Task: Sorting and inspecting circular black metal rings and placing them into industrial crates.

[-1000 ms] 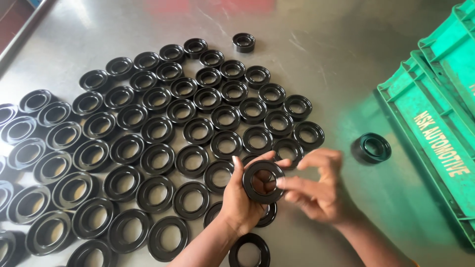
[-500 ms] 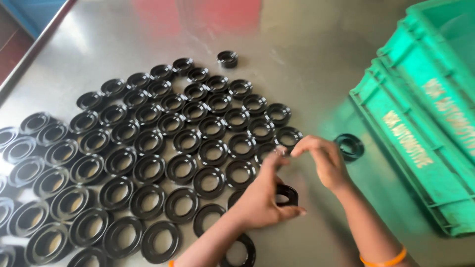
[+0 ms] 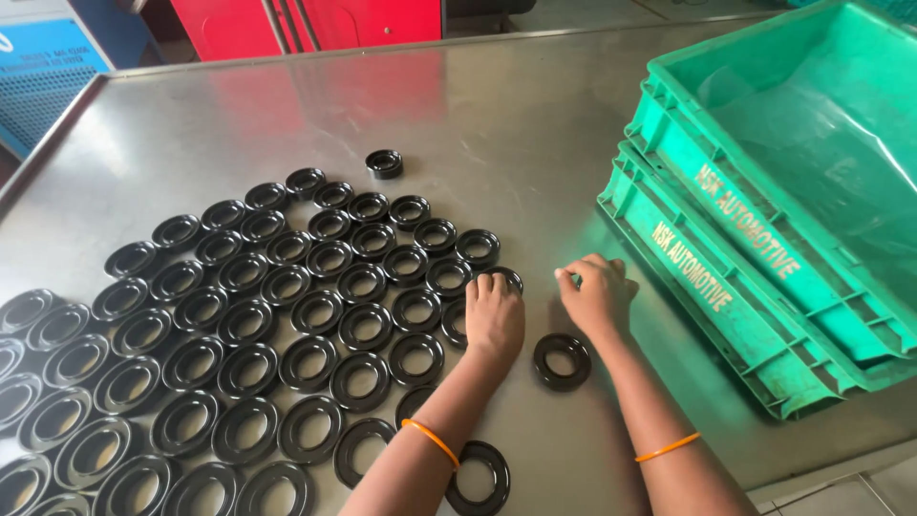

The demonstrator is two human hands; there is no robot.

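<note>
Head view: the ring that both hands held up a second ago is down. The left hand (image 3: 494,318) now lies flat, fingers loosely spread, pressing a black ring (image 3: 503,278) at the end of the rows (image 3: 287,306). The right hand (image 3: 597,294) curls beside the green crates (image 3: 726,258); whether it grips anything I cannot tell. A loose ring (image 3: 561,360) lies between the wrists on the steel table (image 3: 535,115).

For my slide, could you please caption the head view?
Left hand rests on black rubber seals arrayed on steel table; right hand beside green crates.
</note>
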